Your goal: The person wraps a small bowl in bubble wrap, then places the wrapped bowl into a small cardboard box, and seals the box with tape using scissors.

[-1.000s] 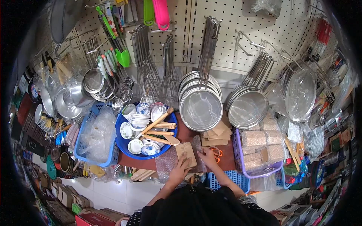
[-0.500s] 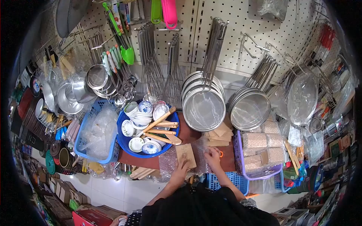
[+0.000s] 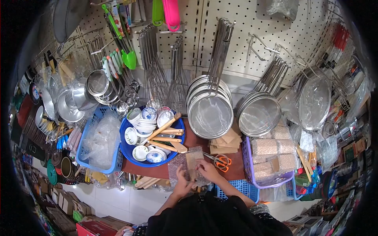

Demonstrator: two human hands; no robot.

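A brown cardboard piece (image 3: 193, 161) lies on a sheet of bubble wrap (image 3: 176, 164) at the front edge of the reddish-brown table (image 3: 151, 170). My left hand (image 3: 182, 183) is at the near left of the cardboard, its fingers curled at the wrap. From the right, my right hand (image 3: 206, 170) closes its fingers on the wrap folded over the cardboard's right side. Orange-handled scissors (image 3: 222, 163) lie just beyond my right hand, touched by neither hand.
A blue bowl (image 3: 123, 149) of small dishes and wooden-handled tools stands left, beside a blue basket (image 3: 80, 154) of bubble wrap. Cardboard pieces (image 3: 225, 142) lie behind the scissors. A purple basket (image 3: 249, 165) holds wrapped bundles. Strainers (image 3: 210, 116) and whisks (image 3: 155, 78) hang above.
My right hand has moved left, bringing the wrap's right side over the cardboard, and the scissors now show fully. My left hand has shifted slightly left. The whole view has shifted a little.
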